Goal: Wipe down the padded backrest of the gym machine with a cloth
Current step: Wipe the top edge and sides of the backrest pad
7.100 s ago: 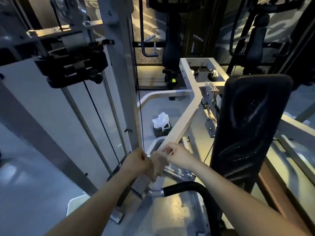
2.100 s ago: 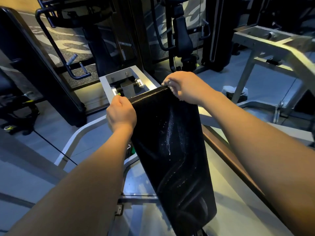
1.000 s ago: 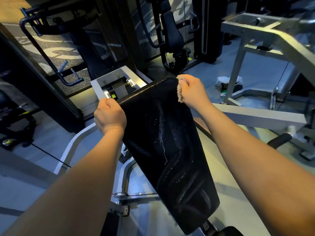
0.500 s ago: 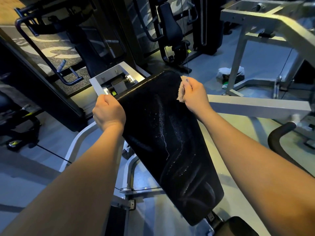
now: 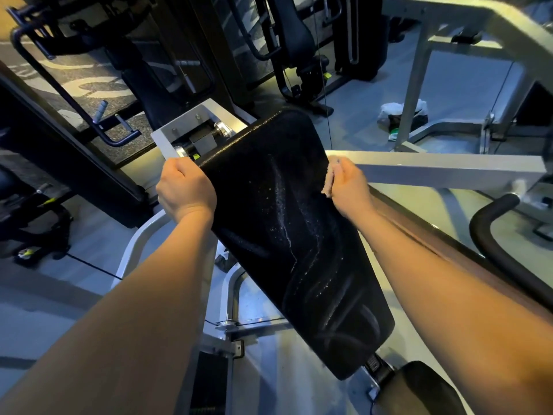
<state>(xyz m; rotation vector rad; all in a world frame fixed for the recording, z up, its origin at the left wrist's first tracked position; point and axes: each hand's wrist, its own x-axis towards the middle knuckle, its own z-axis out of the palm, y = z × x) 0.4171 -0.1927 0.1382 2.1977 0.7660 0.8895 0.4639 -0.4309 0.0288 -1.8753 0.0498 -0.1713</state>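
The black padded backrest [image 5: 287,229] slants from upper middle down to lower right, with wet streaks and droplets on its face. My left hand [image 5: 184,191] grips its upper left edge, fingers curled round the rim. My right hand [image 5: 348,187] holds a small pale cloth [image 5: 329,179] bunched in its fingers and presses it against the pad's right edge, a little below the top corner. Most of the cloth is hidden inside the hand.
The grey metal frame [image 5: 443,169] of the machine runs to the right behind my right hand. A black curved handle [image 5: 490,232] is at right. A white bag [image 5: 401,113] lies on the floor beyond. Other black machines [image 5: 293,40] stand at the back. The seat [image 5: 419,390] is below.
My right hand with the cloth has slid down the pad's right edge from the top corner. My left hand has stayed on the left edge.
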